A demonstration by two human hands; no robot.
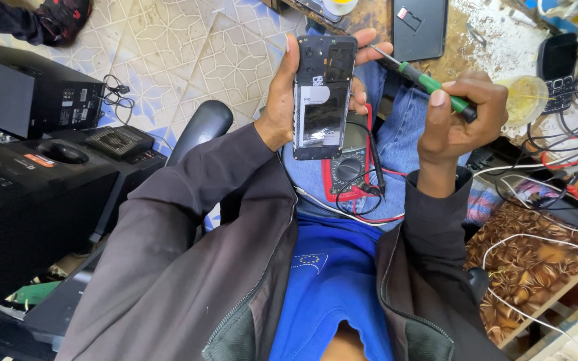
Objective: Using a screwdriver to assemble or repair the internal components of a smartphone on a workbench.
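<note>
My left hand holds an opened black phone upright, its back cover off and its inner parts facing me. My right hand grips a green-handled screwdriver, whose metal tip points at the phone's upper right edge. A red multimeter with black and red leads lies on my lap, just behind and below the phone.
Black audio units stand at the left, with a chair armrest beside my left arm. At the right is a cluttered workbench with a keypad phone, a yellowish round container, tangled wires and a dark tablet.
</note>
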